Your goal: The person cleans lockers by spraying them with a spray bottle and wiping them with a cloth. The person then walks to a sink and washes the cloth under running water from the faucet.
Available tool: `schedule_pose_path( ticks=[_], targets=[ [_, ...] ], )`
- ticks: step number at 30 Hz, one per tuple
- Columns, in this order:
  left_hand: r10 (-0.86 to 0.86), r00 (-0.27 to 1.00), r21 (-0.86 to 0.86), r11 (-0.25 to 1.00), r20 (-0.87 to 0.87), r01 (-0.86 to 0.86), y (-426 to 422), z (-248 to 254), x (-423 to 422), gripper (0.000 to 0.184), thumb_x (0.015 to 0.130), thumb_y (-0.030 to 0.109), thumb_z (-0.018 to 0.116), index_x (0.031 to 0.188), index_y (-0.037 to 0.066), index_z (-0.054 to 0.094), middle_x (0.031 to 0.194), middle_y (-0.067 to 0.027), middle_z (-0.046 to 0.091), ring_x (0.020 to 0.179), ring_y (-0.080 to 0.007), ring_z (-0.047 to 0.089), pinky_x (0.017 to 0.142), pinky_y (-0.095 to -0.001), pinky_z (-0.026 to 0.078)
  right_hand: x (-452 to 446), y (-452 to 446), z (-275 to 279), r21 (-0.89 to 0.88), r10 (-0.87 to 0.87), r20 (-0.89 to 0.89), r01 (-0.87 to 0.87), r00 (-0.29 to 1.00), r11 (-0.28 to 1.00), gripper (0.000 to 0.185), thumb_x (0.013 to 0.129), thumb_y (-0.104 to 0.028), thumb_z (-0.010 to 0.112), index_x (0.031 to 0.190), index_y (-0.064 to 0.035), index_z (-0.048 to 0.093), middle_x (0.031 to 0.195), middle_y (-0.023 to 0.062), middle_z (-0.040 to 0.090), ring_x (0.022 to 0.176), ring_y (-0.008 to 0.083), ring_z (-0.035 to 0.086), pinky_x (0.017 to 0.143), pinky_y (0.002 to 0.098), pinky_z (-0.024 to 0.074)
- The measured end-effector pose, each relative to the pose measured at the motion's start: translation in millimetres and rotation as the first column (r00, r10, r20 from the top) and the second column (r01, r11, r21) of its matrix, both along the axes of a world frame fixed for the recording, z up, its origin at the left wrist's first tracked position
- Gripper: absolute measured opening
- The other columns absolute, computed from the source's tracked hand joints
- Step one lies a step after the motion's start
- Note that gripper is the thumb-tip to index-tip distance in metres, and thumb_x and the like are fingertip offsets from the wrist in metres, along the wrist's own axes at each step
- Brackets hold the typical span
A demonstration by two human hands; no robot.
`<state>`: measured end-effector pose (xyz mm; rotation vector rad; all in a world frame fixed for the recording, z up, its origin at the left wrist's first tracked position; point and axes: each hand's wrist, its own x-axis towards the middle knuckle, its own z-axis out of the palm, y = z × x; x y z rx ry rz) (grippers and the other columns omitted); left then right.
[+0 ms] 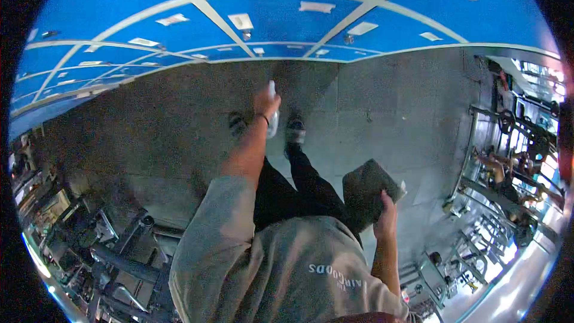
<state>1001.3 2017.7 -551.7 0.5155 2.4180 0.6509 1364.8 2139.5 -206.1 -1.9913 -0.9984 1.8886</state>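
Note:
My left hand (267, 101) is stretched forward above my feet, closed around a whitish bottle (273, 127). The bottle's pale top shows above the fingers and its body below them; blur hides the finer detail. On the right, my right hand (387, 215) grips the edge of a folded dark grey cloth (365, 188), which hangs beside my right leg. A small pale patch shows at the cloth's right corner.
A blue wall (287, 18) with white lines and small pale rectangles spans the top. Dark floor tiles (382, 96) lie below it. Gym machines (128, 257) stand at the lower left; racks with weight plates (507, 121) line the right side, where a person (495, 170) is blurred.

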Motion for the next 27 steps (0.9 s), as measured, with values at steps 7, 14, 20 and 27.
schedule_pose_path(
  ticks=[7,14,20,27],
  targets=[
    [0.118,0.992,0.457,0.881,0.037,-0.122,-86.8,157.6,110.7,0.038,0.078,0.021,0.065,0.111,0.005,0.058,0.099,-0.0161,0.061,0.092,-0.0373,0.059,0.081,-0.0478,0.047,-72.7,41.7,85.6,0.126,-0.057,-0.457,0.128,0.888,0.984,0.048,0.092,-0.033,0.055,0.129,-0.0028,0.047,0.123,0.0116,0.056,0.113,0.0284,0.053,0.097,0.0437,0.0411],
    [0.150,0.779,0.484,0.848,-0.609,0.215,-144.2,263.6,104.4,0.052,0.075,0.019,0.066,0.123,0.002,0.053,0.100,-0.0169,0.060,0.090,-0.0367,0.058,0.074,-0.0455,0.049,-199.1,73.4,247.1,0.359,0.294,-0.931,0.390,0.216,0.848,0.054,0.096,-0.039,0.048,0.135,-0.0035,0.040,0.137,0.0093,0.045,0.124,0.0283,0.044,0.103,0.0485,0.0361],
    [0.556,0.807,0.745,0.621,-0.198,-0.245,-180.7,263.8,57.8,0.038,0.078,0.034,0.066,0.104,0.006,0.060,0.085,-0.0112,0.060,0.073,-0.0304,0.060,0.065,-0.0442,0.049,-328.2,128.4,321.8,0.635,0.627,-0.213,0.593,0.750,-0.494,0.059,0.090,-0.032,0.063,0.138,-0.0060,0.041,0.139,0.0099,0.046,0.128,0.0286,0.041,0.110,0.0473,0.0285],
    [0.686,0.723,0.823,0.456,-0.083,-0.339,-209.9,324.4,53.1,0.021,0.083,0.024,0.063,0.094,0.006,0.059,0.080,-0.0059,0.056,0.070,-0.0182,0.053,0.060,-0.0340,0.044,-415.2,23.3,509.0,0.634,0.025,0.013,0.011,1.000,-0.773,0.070,0.078,-0.038,0.063,0.141,-0.0187,0.041,0.154,0.0213,0.014,0.141,0.0478,0.004,0.104,0.0672,0.0138]
  ],
)
